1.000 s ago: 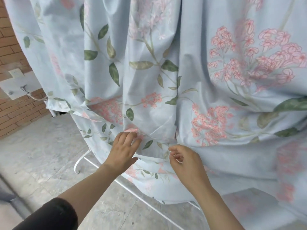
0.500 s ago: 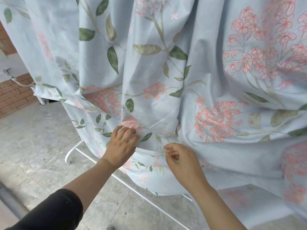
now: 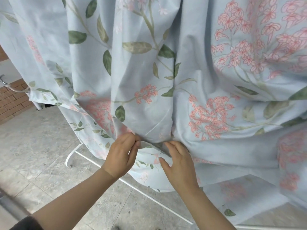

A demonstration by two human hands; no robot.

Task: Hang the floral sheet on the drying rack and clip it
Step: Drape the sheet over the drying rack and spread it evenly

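A person's left hand (image 3: 121, 156) and right hand (image 3: 180, 166) work the lower hem of a pale blue cotton sheet printed with pink blossoms and green leaves (image 3: 149, 77), which hangs in deep folds over a white metal-tube drying rack (image 3: 67, 161) and fills most of the view. The left hand pinches a fold of the hem between thumb and curled fingers; the right, just beside it, grips the same edge with its thumb tucked beneath the cloth and its fingers laid over the top. The hands sit close together, apparently to gather the bunched edge and draw it straight so the sheet falls evenly. The hem hangs low, near the grey stone-tiled floor (image 3: 33, 146), and the grip likely keeps it from trailing there. A red brick wall (image 3: 13, 103) stands at left. Only the rack's curved foot and bottom rail show; fabric hides its upper bars. No clip is in view, so the fastening appears not yet done here
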